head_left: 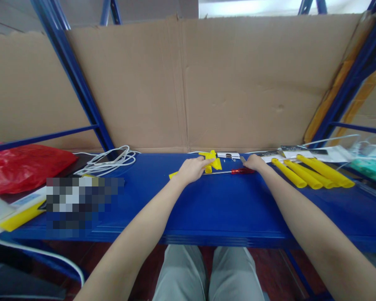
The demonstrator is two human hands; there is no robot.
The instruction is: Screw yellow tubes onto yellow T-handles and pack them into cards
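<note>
My left hand (192,169) is at a bright yellow plastic part (217,161) near the back of the blue shelf. Its fingers are closed on the part's left side, with the index finger lying along it. Just right of this, my right hand (254,162) is curled, its fingers mostly hidden; a small greyish piece (243,160) shows at its fingertips. A screwdriver with a red handle (240,171) lies below the right hand, its shaft pointing left toward the yellow part. Small metal bits (228,160) lie beside a white packet (228,155) behind.
Several yellow tubes (311,172) lie on the right of the blue shelf (225,205). A coiled white cable (113,161) and a red plastic bag (28,167) are on the left. A cardboard panel (238,83) stands behind, between blue posts (78,88).
</note>
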